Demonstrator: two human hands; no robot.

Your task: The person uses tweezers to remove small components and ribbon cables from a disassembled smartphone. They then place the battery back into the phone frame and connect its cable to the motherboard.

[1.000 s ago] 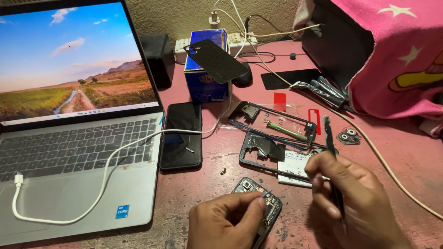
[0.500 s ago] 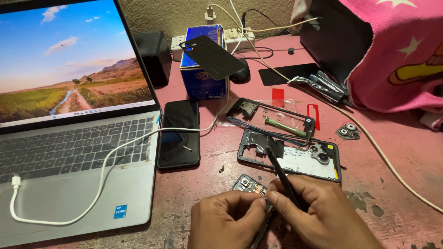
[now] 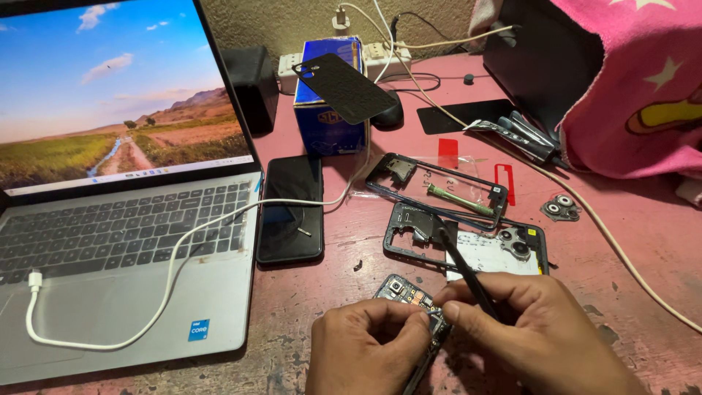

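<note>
There is one view only, from a camera worn on the person's head. It looks steeply down and forward across the pink table (image 3: 643, 241), close enough that both hands fill the bottom edge and are cut off at the wrists. The laptop (image 3: 124, 219) takes up the left side, partly cropped; the wall closes the top of the frame.

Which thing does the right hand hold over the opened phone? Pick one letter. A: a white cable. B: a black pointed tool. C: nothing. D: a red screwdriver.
B: the right hand grips a thin black pointed tool that slants up from its fingers, while the left hand steadies the opened phone on the pink table.
</note>
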